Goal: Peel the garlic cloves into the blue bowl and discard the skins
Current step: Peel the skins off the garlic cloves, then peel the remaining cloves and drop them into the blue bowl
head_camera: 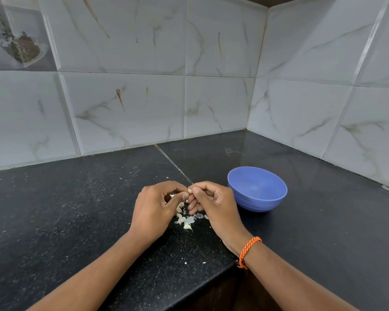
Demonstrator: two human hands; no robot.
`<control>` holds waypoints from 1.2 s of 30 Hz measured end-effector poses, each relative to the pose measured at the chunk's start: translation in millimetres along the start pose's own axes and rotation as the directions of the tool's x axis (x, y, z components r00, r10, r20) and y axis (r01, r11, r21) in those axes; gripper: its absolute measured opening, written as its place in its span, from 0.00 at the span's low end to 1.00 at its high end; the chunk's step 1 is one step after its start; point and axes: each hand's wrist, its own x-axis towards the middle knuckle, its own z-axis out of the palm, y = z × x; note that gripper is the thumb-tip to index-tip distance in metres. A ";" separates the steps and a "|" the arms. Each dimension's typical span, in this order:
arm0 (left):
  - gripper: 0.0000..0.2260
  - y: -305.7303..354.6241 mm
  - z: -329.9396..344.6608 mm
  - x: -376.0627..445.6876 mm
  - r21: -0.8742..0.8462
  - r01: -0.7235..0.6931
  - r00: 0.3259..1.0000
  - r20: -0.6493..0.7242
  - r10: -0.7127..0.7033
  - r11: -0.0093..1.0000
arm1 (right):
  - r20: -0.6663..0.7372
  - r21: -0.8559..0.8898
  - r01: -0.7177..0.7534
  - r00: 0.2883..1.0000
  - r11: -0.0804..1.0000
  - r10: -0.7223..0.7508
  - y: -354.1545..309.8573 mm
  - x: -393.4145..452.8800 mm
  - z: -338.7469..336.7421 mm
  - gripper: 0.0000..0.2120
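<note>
A small pale garlic clove (190, 191) is pinched between the fingertips of both hands, a little above the black counter. My left hand (157, 205) curls its fingers toward it from the left. My right hand (213, 205), with an orange cord bracelet on the wrist, pinches it from the right. Below the hands a loose heap of white garlic skins (185, 219) lies on the counter. The blue bowl (257, 188) stands just right of my right hand; no cloves show in the part of its inside that I see.
The black speckled counter (76, 209) runs into a tiled corner at the back right. Its front edge (211, 281) cuts diagonally under my right forearm. Tiny skin crumbs (185, 263) dot the counter near that edge.
</note>
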 end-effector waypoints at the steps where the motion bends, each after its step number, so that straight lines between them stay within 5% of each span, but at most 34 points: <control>1: 0.08 -0.6 0.3 -0.1 0.014 0.010 1.000 -0.008 -0.010 1.000 | 0.006 0.003 0.001 1.000 1.000 -0.001 -0.5 -0.6 0.3 0.07; 8: 0.09 6.3 2.6 -2.1 0.069 0.060 0.998 0.020 -0.062 0.996 | -0.068 0.011 0.031 0.997 0.999 -0.030 -1.2 -0.8 -0.6 0.05; 11: 0.01 7.8 -1.0 -2.3 0.000 0.085 0.996 0.037 -0.085 0.996 | -0.070 -0.003 0.037 0.997 0.999 -0.037 -0.4 -0.7 -0.8 0.05; 22: 0.07 -3.5 -6.8 2.5 -0.211 0.184 0.972 0.185 -0.146 0.960 | 0.035 -0.052 0.079 0.996 0.995 -0.077 -1.8 4.0 -10.6 0.05; 32: 0.13 -4.0 0.5 1.8 -0.215 0.203 0.970 0.181 -0.166 0.955 | -0.012 -0.004 0.069 0.998 0.998 -0.069 0.3 4.0 -9.1 0.07; 36: 0.08 1.8 -2.5 1.9 -0.213 0.182 0.977 0.146 -0.153 0.960 | 0.003 -0.099 0.115 0.993 0.988 -0.115 -4.2 2.2 -7.6 0.07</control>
